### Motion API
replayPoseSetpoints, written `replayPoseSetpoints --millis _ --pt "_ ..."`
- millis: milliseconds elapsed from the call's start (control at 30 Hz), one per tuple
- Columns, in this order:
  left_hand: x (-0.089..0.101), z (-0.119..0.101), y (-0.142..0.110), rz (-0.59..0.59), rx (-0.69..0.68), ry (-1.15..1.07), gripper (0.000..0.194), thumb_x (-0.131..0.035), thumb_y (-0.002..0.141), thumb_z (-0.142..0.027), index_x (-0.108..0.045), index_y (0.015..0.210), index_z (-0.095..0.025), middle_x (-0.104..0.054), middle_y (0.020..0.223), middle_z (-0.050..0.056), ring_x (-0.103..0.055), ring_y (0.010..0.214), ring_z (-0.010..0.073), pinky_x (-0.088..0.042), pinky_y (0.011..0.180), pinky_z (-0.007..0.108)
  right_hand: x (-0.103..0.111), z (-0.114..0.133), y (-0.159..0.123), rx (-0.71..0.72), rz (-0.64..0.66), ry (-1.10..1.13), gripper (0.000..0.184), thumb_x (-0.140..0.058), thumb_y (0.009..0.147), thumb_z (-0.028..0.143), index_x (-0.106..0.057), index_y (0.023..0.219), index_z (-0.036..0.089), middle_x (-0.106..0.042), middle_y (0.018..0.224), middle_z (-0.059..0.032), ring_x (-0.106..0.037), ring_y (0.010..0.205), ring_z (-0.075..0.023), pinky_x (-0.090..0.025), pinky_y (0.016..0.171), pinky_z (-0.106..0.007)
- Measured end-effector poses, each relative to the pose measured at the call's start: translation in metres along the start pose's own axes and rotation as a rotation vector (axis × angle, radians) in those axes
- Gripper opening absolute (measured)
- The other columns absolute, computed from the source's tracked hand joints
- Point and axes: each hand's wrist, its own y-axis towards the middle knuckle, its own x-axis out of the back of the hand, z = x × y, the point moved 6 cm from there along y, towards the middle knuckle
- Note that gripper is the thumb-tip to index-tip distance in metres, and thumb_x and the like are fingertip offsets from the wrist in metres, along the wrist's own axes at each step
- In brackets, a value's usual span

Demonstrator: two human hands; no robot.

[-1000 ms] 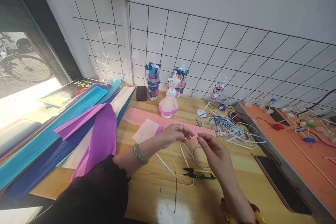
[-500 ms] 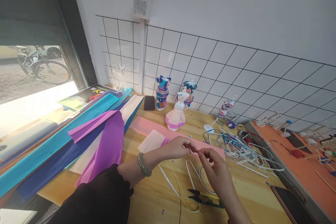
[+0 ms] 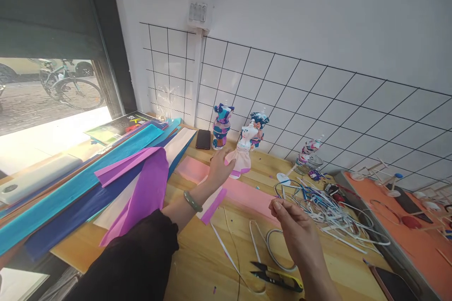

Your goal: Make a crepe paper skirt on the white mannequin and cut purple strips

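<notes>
My left hand (image 3: 219, 170) reaches forward with thumb and fingers apart, at the left edge of a small dress form (image 3: 240, 157) in a pale pink skirt with a purple hem. Whether it touches the skirt I cannot tell. My right hand (image 3: 294, 225) is held above the table with thumb and fingertips pinched together; anything between them is too small to make out. Below the left wrist lies a pale paper piece with a purple edge (image 3: 213, 206), on a long pink paper strip (image 3: 252, 196). Black-and-yellow thread snips (image 3: 277, 276) and a white ribbon (image 3: 226, 249) lie nearer me.
Purple crepe paper (image 3: 151, 183) and blue paper (image 3: 123, 160) are stacked at left. Behind stand decorated forms (image 3: 221, 124) and a phone (image 3: 203, 139). Tangled ribbons (image 3: 318, 209) lie at right, beside an orange surface (image 3: 391, 216). A wire grid (image 3: 275, 89) covers the wall.
My left hand has parted from my right, moving forward to the pale pink dress form, and its fingers have opened. The right hand stays pinched, about where it was. The view has shifted slightly.
</notes>
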Motion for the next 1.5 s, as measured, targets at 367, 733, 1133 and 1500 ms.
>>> replayPoseSetpoints --millis 367,733,1133,1500 --pt "-0.021 0.011 0.045 0.193 -0.115 -0.130 0.058 -0.060 0.076 -0.031 -0.045 0.130 -0.013 -0.051 0.131 0.014 -0.045 0.124 0.0250 -0.035 0.105 0.040 -0.016 0.010 0.035 -0.026 0.056 0.407 0.017 -0.073 0.069 0.036 -0.066 0.070 0.020 -0.054 0.066 0.0023 -0.045 0.062 -0.0080 -0.039 0.060 -0.021" --pt "-0.028 0.009 0.048 0.226 -0.116 -0.298 0.046 -0.062 0.075 -0.029 -0.056 0.117 -0.012 -0.063 0.113 0.011 -0.057 0.107 0.0212 -0.041 0.097 0.038 -0.031 0.014 0.055 -0.006 0.064 0.379 0.020 -0.074 0.066 0.036 -0.066 0.068 0.018 -0.054 0.062 0.0018 -0.044 0.057 -0.0095 -0.039 0.056 -0.024" --pt "-0.048 -0.083 -0.007 0.480 0.033 -0.472 0.049 -0.067 0.071 -0.032 -0.047 0.113 -0.015 -0.058 0.067 -0.002 -0.055 0.063 0.0098 -0.042 0.062 0.023 0.009 0.064 0.037 0.191 -0.032 0.283 0.020 -0.066 0.076 0.039 -0.067 0.079 0.019 -0.055 0.063 0.0001 -0.048 0.056 -0.0103 -0.041 0.052 -0.025" --pt "-0.056 -0.101 -0.023 0.400 -0.093 -0.522 0.022 -0.057 0.079 -0.030 -0.039 0.085 -0.020 -0.048 0.079 -0.002 -0.048 0.072 0.0081 -0.039 0.066 0.021 0.015 0.076 0.018 0.266 -0.098 -0.115 0.030 -0.050 0.086 0.045 -0.068 0.088 0.021 -0.070 0.094 -0.0077 -0.064 0.089 -0.0202 -0.050 0.082 -0.037"
